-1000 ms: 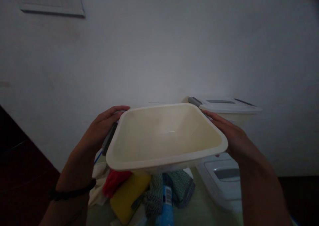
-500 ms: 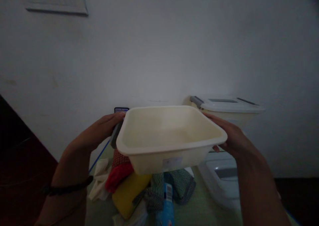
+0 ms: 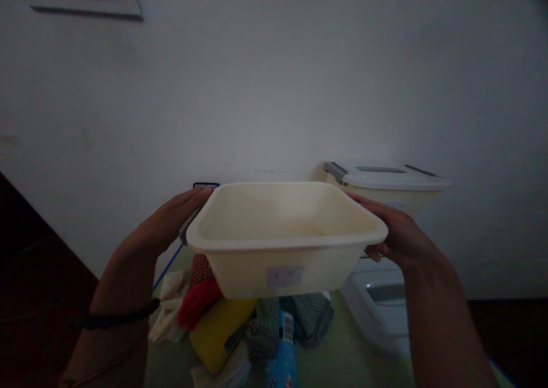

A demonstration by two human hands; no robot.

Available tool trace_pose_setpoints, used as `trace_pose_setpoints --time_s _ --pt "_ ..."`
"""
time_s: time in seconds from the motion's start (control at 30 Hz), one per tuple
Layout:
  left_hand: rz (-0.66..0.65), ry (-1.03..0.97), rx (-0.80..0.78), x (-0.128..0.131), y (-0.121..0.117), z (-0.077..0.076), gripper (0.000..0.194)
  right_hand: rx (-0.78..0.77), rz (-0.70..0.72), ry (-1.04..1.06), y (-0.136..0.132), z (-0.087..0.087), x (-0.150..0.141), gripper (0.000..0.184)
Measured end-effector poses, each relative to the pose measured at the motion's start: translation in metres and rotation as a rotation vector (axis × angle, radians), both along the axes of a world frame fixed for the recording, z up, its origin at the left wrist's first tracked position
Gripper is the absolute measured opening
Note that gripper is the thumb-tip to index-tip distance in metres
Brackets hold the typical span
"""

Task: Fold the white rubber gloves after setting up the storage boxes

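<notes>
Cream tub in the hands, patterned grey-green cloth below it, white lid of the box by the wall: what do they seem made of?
Cream tub: probably moulded plastic, satin finish; smooth walls and rounded rim suggest it.
Grey-green cloth: woven or knitted textile, matt; it folds softly, fibre unclear.
White lid: likely plastic, faintly glossy; its surface looks smooth, though dim light leaves this open.
</notes>
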State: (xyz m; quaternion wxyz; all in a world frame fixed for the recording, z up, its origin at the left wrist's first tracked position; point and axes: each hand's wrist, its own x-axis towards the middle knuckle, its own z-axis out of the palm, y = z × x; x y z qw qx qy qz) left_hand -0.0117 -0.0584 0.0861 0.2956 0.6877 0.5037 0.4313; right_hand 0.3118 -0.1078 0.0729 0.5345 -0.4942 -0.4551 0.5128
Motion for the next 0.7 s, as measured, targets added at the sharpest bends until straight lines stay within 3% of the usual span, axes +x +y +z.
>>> trace_pose_setpoints --time_s 0.17,0.3,0.4,0.5,0.7 --pt "-0.076 -0.154 -0.137 -0.005 0.005 -0.007 0.026 -0.014 0.064 0.025 0.004 -0.004 0.003 0.035" --pt "-0.097 -0.214 -0.185 -0.004 0.004 -0.008 0.025 0.055 0.092 0.005 -0.004 -0.001 0.007 0.046" --pt "-0.104 -0.215 -0.204 0.002 0.004 -0.01 0.025 0.102 0.097 -0.028 -0.014 0.003 0.014 0.042" --pt "-0.182 -0.209 -0.229 0.016 0.005 -0.015 0.031 0.068 0.042 -0.066 -0.027 0.006 0.028 0.031" --pt "-0.482 -0.187 -0.329 0.068 -0.006 -0.029 0.028 -0.004 -0.197 -0.168 -0.059 0.008 0.077 0.018"
